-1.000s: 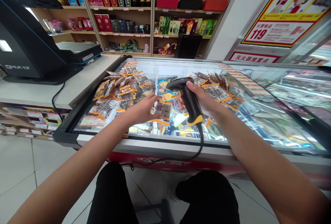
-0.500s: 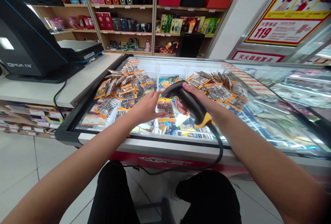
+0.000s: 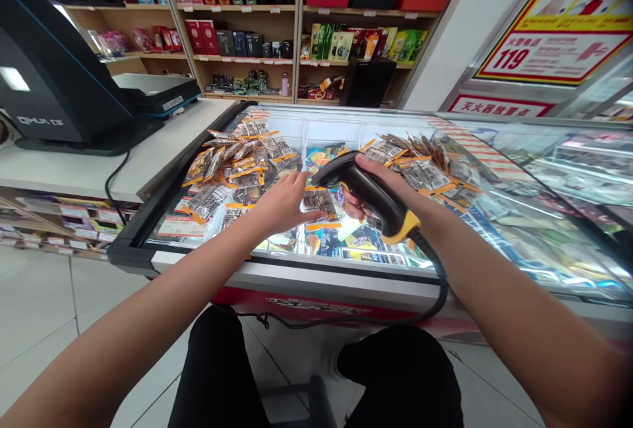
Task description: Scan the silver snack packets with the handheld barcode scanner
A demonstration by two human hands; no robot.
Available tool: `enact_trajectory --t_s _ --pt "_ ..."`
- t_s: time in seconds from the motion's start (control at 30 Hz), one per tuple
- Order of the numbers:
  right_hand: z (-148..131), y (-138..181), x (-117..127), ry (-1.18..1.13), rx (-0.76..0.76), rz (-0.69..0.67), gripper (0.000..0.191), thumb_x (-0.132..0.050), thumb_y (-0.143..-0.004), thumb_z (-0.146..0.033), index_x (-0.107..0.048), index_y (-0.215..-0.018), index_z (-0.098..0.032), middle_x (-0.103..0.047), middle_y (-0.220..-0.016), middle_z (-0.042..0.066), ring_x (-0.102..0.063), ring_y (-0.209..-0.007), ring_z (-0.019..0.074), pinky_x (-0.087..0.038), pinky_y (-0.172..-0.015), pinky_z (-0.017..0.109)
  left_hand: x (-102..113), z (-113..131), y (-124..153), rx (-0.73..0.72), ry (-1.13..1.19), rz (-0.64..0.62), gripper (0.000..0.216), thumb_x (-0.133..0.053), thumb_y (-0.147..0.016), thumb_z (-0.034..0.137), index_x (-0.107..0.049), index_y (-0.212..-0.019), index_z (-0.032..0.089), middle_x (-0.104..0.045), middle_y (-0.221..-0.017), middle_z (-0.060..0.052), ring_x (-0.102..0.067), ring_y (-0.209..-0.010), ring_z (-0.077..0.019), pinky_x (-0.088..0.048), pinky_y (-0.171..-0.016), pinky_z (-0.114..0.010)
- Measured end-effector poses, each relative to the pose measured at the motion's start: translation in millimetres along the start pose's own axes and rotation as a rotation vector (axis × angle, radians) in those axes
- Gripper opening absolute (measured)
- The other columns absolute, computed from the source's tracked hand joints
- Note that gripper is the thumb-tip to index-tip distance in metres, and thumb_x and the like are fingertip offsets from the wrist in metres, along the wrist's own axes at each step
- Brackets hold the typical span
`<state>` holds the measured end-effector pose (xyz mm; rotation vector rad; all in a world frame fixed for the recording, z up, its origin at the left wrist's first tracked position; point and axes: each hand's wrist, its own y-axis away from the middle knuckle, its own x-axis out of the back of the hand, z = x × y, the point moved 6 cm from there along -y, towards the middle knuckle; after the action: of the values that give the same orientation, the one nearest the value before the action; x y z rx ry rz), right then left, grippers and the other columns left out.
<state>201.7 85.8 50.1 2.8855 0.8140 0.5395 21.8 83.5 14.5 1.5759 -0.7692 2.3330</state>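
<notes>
My right hand (image 3: 378, 184) is closed round the grip of a black and yellow barcode scanner (image 3: 378, 194). The scanner's head points left, above a small snack packet (image 3: 320, 201) with orange edges on the glass-topped freezer (image 3: 346, 275). At that packet's left end is my left hand (image 3: 283, 205), thumb and fingers apart. Its thumb lies over the packet's lower part; whether it presses on it I cannot tell. Similar packets form a left pile (image 3: 242, 164) and a right pile (image 3: 420, 163) on the glass.
A dark checkout machine (image 3: 64, 78) stands on the white counter (image 3: 153, 161) at left. The scanner's cable (image 3: 346, 322) loops down along the freezer's front. Shelves (image 3: 237, 59) with boxes and bottles rise behind. A price label (image 3: 182, 225) lies at the freezer's left.
The scanner and my right hand have shifted slightly to the right, and the cable's loop has swung right with them. My left hand stays by the same packet. The view has shifted a little.
</notes>
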Motion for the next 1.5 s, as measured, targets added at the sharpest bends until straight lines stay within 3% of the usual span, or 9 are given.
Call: enact_trajectory --t_s 0.2,0.33,0.47,0.67,0.77,0.97,1.1,1.33,1.5 --pt "3 -2 -3 -0.063 0.063 -0.070 0.074 -0.037 -0.091 -0.091 -0.062 -0.072 -0.024 -0.071 -0.077 0.012 -0.070 -0.077 0.0269 -0.060 -0.077 0.039 4 -5 -1 -0.022 -0.019 0.013 0.074 -0.064 -0.095 0.061 -0.045 -0.148 0.012 -0.061 -0.136 -0.021 -0.057 -0.129 -0.0399 -0.050 -0.108 -0.054" --pt "5 -2 -13 -0.005 0.155 -0.196 0.075 -0.043 -0.091 -0.091 -0.071 -0.082 -0.022 -0.078 -0.097 0.013 -0.073 -0.101 0.0300 -0.058 -0.095 0.042 17 -26 -6 0.109 -0.106 0.130 0.047 -0.055 -0.096 0.036 -0.054 -0.135 0.009 -0.061 -0.132 -0.022 -0.057 -0.127 -0.0388 -0.048 -0.110 -0.053" --pt "5 -3 -22 0.139 0.224 -0.202 0.069 -0.051 -0.094 -0.085 -0.079 -0.102 -0.023 -0.079 -0.113 0.011 -0.070 -0.117 0.0326 -0.052 -0.107 0.047 16 -44 -11 0.205 -0.171 0.141 0.049 -0.053 -0.095 0.030 -0.052 -0.140 0.010 -0.046 -0.161 -0.025 -0.043 -0.149 -0.0412 -0.041 -0.120 -0.055" --pt "-2 -5 -5 0.445 0.174 -0.022 0.070 -0.044 -0.099 -0.081 -0.079 -0.096 -0.020 -0.080 -0.099 0.012 -0.073 -0.090 0.0288 -0.057 -0.085 0.038 -3 -50 -13 0.228 -0.195 -0.031 0.054 -0.048 -0.103 0.043 -0.050 -0.146 0.010 -0.043 -0.167 -0.026 -0.036 -0.157 -0.0420 -0.038 -0.122 -0.061" --pt "-2 -4 14 0.518 0.109 0.097 0.070 -0.044 -0.098 -0.082 -0.075 -0.087 -0.020 -0.077 -0.085 0.012 -0.070 -0.074 0.0267 -0.054 -0.070 0.036 -1 -50 -12 0.221 -0.187 -0.005 0.054 -0.044 -0.105 0.053 -0.056 -0.138 0.012 -0.053 -0.157 -0.024 -0.042 -0.152 -0.0429 -0.041 -0.121 -0.061" --pt "5 -8 34 0.601 0.031 0.221 0.067 -0.044 -0.098 -0.082 -0.062 -0.071 -0.023 -0.066 -0.067 0.010 -0.063 -0.064 0.0248 -0.048 -0.062 0.035 -3 -57 -15 0.269 -0.161 0.004 0.069 -0.041 -0.105 0.062 -0.045 -0.151 0.010 -0.035 -0.171 -0.027 -0.029 -0.160 -0.0457 -0.035 -0.123 -0.063" --pt "6 -10 35 0.706 0.009 0.250 0.067 -0.041 -0.100 -0.079 -0.051 -0.064 -0.023 -0.064 -0.066 0.009 -0.058 -0.060 0.0215 -0.044 -0.057 0.033 3 -52 -16 0.186 -0.171 0.041 0.055 -0.044 -0.105 0.059 -0.058 -0.134 0.014 -0.062 -0.143 -0.021 -0.052 -0.139 -0.0405 -0.046 -0.114 -0.059" --pt "4 -10 34 0.720 -0.015 0.277 0.063 -0.041 -0.103 -0.072 -0.044 -0.063 -0.023 -0.056 -0.060 0.005 -0.051 -0.055 0.0186 -0.038 -0.056 0.033 12 -13 -12 -0.191 -0.071 0.012 0.030 -0.046 -0.107 0.034 -0.064 -0.125 0.018 -0.067 -0.124 -0.016 -0.060 -0.122 -0.0316 -0.050 -0.109 -0.049" --pt "6 -9 39 0.713 -0.026 0.282 0.065 -0.043 -0.101 -0.075 -0.045 -0.063 -0.023 -0.056 -0.061 0.006 -0.052 -0.056 0.0193 -0.039 -0.057 0.034 15 -24 -9 -0.001 -0.180 0.081 0.042 -0.052 -0.104 0.034 -0.060 -0.142 0.018 -0.058 -0.143 -0.020 -0.057 -0.131 -0.0366 -0.050 -0.109 -0.057"
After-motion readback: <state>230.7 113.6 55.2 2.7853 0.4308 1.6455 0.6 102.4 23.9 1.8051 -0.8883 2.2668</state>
